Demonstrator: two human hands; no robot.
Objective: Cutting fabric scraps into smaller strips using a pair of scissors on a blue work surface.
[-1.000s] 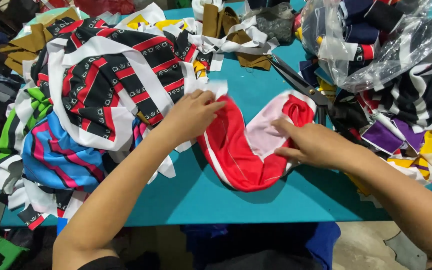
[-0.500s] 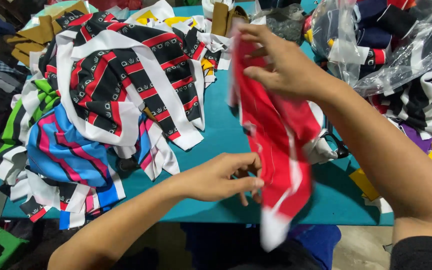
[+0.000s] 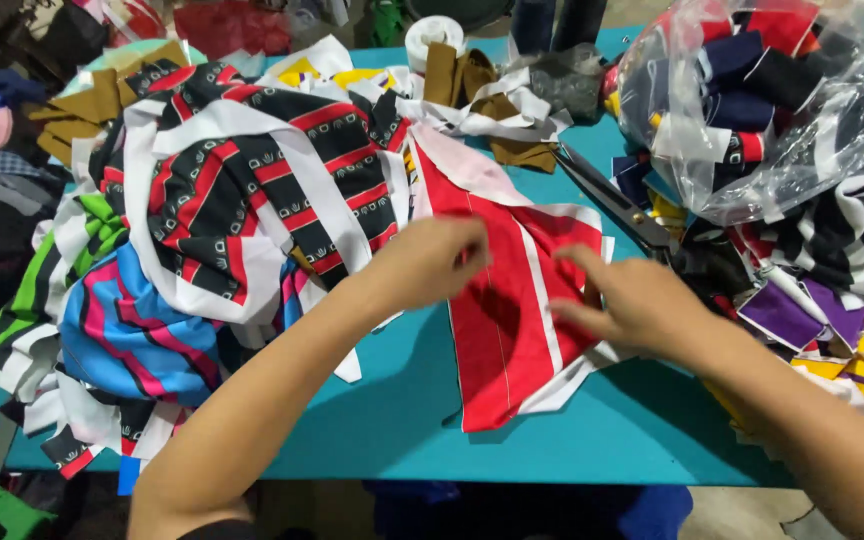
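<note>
A red fabric piece with white stripes and white edging (image 3: 500, 330) lies spread flat on the teal table (image 3: 382, 420). My left hand (image 3: 430, 262) presses on its upper left part, fingers bent against the cloth. My right hand (image 3: 632, 305) rests flat on its right side, fingers spread toward the middle. Neither hand lifts the cloth off the table.
A heap of black, red and white patterned fabric (image 3: 242, 190) and blue-pink striped pieces (image 3: 127, 330) fills the left. Black scissors (image 3: 617, 205) lie right of the red piece. A clear plastic bag of fabric scraps (image 3: 762, 100) stands at the back right, with purple and yellow pieces (image 3: 822, 330) below it.
The red piece, held up by my right hand half a second ago, now lies flat on the table. Both hands have come down onto it.
</note>
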